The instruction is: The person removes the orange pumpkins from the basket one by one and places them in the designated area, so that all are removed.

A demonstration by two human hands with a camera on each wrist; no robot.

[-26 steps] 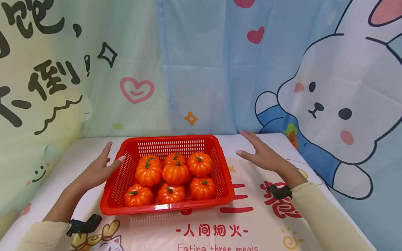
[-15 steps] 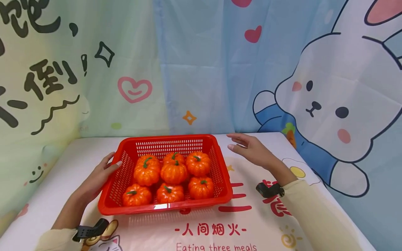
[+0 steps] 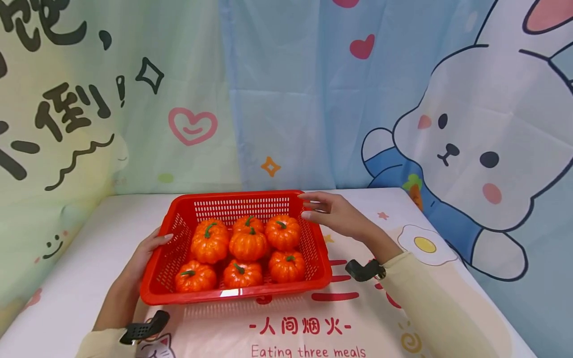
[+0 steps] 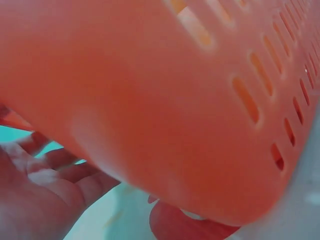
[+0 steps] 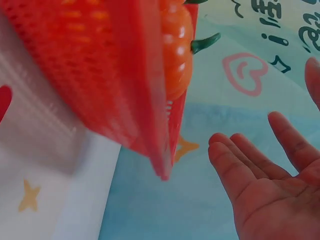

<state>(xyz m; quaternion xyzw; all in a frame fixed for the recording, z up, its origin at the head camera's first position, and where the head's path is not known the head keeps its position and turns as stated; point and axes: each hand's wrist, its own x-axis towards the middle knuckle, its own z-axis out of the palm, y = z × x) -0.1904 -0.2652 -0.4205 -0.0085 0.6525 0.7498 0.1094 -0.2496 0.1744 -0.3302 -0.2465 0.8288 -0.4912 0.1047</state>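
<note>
A red plastic basket [image 3: 192, 298] with slotted walls stands on the table and holds several small orange pumpkins [image 3: 209, 244] with green stems. My left hand [image 3: 142, 256] is at the basket's left rim, its thumb over the edge. In the left wrist view, the fingers of that hand [image 4: 47, 187] lie loosely extended along the basket's outer side, their tips partly hidden. At the back right corner is my right hand [image 3: 333, 214], fingers pointing left. The right wrist view shows this hand [image 5: 280, 192] with spread fingers, a gap between it and the basket rim [image 5: 150, 115].
A printed tablecloth [image 3: 309, 325] with red lettering covers the table. Close behind the table's back edge hangs a cartoon curtain [image 3: 282, 124]. A black strap with a device [image 3: 145, 328] is on the left wrist, and another black device [image 3: 364, 270] on the right.
My left hand has come down and in against the basket's left rim. My right hand has moved left to the back right corner. The basket and pumpkins have stayed in place.
</note>
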